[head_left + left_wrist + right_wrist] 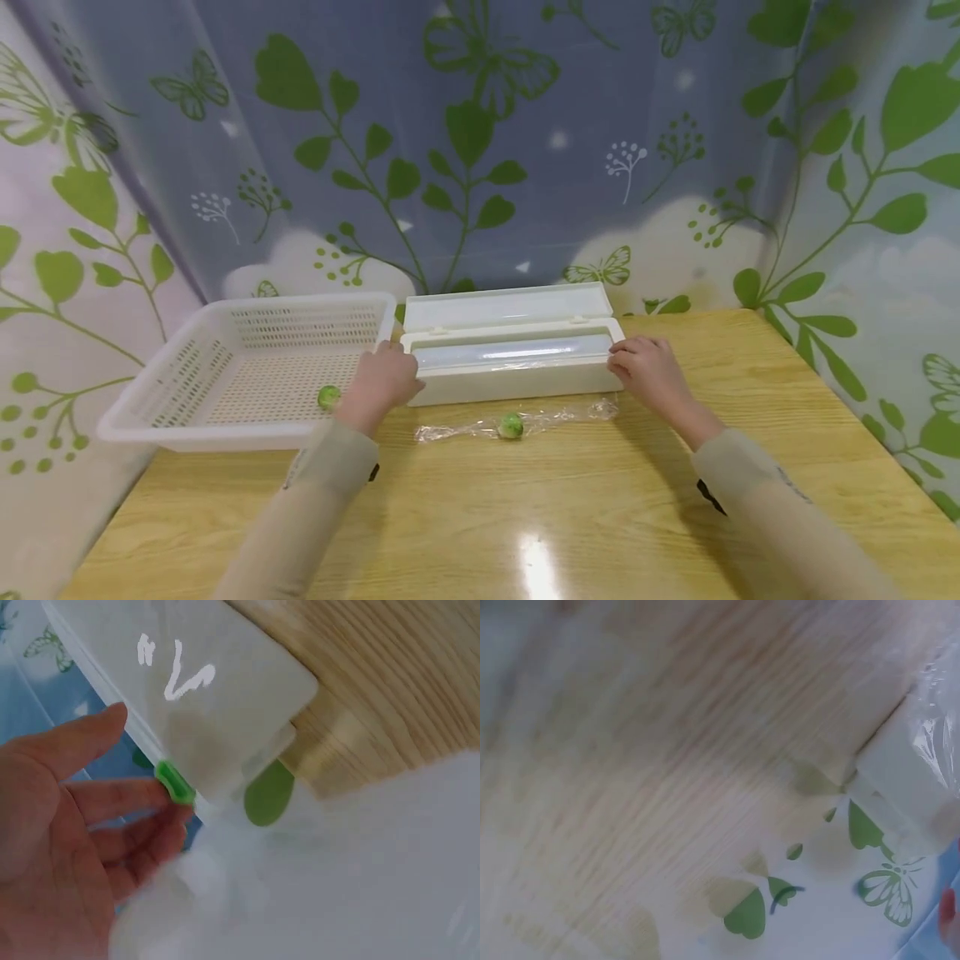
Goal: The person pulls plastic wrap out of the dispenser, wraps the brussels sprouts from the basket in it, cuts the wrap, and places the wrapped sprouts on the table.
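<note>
Film point(513, 352) is resting as a roll in the long white box point(517, 385), its lid point(510, 308) standing open at the back, and I'm working with a hand at either end. My left hand point(381, 379) is spreading its thumb away from the other fingers, whose tips are touching a small green piece point(174, 784) at the box's edge. My right hand point(651, 371) is resting at the right end; whether it is pinching any film I cannot tell, since its fingertips are barely showing in the wrist view. By my judgement, I should be using even pressure at both ends, holding the box steady on the desk point(465, 517) and not tugging one side harder, which could be creasing the film. I should also be minding the crumpled strip of clear film point(457, 431) with a green ball point(511, 426) at its middle, lying just in front, and the basket point(225, 436) beside my left hand, where another green ball point(328, 397) is sitting.
</note>
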